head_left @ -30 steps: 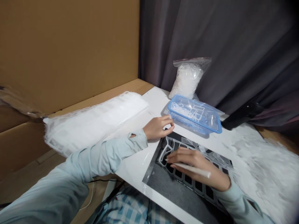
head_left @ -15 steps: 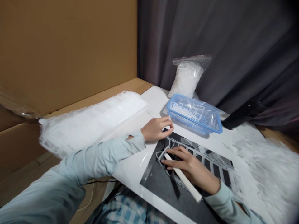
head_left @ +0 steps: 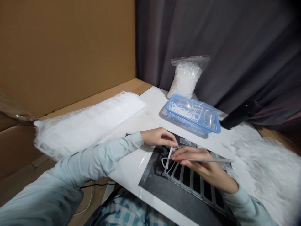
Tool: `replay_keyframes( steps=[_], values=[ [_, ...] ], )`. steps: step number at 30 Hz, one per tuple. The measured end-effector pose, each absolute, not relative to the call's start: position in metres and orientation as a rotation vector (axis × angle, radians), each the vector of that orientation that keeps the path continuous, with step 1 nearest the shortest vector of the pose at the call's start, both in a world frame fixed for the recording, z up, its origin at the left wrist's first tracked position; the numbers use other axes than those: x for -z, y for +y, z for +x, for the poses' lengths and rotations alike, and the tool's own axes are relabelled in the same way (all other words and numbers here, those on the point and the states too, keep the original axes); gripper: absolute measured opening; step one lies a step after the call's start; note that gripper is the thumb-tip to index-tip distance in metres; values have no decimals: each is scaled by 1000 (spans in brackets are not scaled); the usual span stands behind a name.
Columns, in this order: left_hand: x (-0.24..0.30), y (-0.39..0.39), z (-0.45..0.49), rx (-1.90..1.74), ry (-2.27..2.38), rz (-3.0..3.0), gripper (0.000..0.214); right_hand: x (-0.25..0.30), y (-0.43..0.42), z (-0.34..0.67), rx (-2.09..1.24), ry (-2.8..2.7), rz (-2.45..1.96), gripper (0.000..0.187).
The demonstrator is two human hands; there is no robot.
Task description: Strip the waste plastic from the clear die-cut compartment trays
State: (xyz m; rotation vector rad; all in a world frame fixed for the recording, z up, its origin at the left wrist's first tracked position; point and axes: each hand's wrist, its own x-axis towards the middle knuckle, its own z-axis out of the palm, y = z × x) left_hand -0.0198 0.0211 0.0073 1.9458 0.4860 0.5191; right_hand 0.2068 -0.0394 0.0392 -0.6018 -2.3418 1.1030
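Right-hand fingers (head_left: 188, 153) grip a slim pale rod (head_left: 213, 160); left-hand fingers (head_left: 163, 135) curl beside a flimsy white plastic strip (head_left: 168, 159), best pinched at its raised end.

My left forearm, in a pale blue long sleeve (head_left: 98, 158), stretches in from the lower left, and my bare left hand (head_left: 157, 137) lies half curled, fingers forward. My bare right hand (head_left: 203, 166) angles in from the lower right, fingers bent and pinching closed against my thumb.

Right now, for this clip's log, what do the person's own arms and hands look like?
The left sleeve and right sleeve are long, snug and pale blue-green, reaching the wrists. The left hand and right hand are bare: no gloves, cables or markings show.
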Motion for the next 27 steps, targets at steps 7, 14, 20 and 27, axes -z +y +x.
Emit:
replay_keyframes(
  steps=[7,14,20,27],
  values=[
    [-2,22,-18,-317,424,1845,42,-44,-48,201,-1131,-2469,-527,26],
    [5,24,-19,-473,569,1973,34,-59,-62,197,-1248,-2490,-525,25],
    [6,23,-18,-505,583,2118,32,-65,-78,195,-1334,-2531,-524,24],
    [7,26,-18,-554,603,2229,29,-80,-96,187,-1290,-2624,-434,30]
  ],
)
